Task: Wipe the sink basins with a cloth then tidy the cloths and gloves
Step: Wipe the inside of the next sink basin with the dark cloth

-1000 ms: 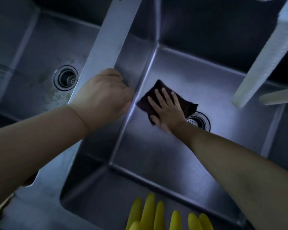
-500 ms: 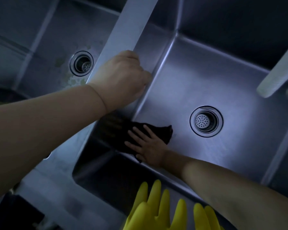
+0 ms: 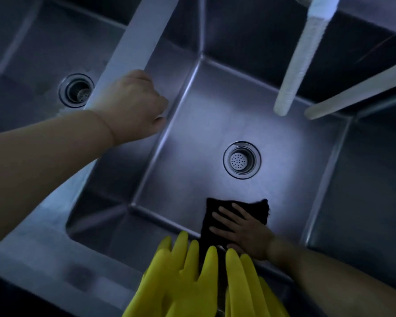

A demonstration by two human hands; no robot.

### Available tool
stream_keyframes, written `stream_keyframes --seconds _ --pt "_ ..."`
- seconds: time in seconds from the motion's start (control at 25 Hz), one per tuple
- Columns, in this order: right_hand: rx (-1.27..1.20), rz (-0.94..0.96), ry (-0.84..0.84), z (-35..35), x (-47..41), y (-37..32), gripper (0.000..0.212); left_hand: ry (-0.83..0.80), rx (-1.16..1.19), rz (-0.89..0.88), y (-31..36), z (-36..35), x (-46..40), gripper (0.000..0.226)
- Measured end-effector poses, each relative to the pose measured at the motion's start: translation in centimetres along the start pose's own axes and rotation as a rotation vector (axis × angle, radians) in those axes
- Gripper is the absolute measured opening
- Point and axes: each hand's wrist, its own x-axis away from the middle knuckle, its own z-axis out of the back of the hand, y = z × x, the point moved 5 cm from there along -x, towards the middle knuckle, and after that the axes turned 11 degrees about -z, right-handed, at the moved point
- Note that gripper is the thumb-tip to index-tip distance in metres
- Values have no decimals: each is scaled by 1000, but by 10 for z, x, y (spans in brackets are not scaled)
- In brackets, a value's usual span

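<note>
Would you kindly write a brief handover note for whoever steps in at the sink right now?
Left hand: grips the divider between the two basins, bracing only.
Right hand: fingers flat, pressing the dark cloth on the right basin floor, at its near edge below the drain.
Yellow gloves: draped over the near rim, fingers pointing into the basin, untouched.
Done: wiping of the right basin is under way.
Left: finish this basin; the left basin shows marks near its drain, so it likely needs wiping; then tidy cloth and gloves.
</note>
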Motion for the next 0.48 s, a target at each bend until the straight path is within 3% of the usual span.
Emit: stream_keyframes --seconds 0.28,0.48 --pt "-81 -184 47 4 -31 18 68 53 44 -41 2 1 1 47" --pt "-174 -496 50 25 -84 62 65 24 31 -29 0 -4 1 49"
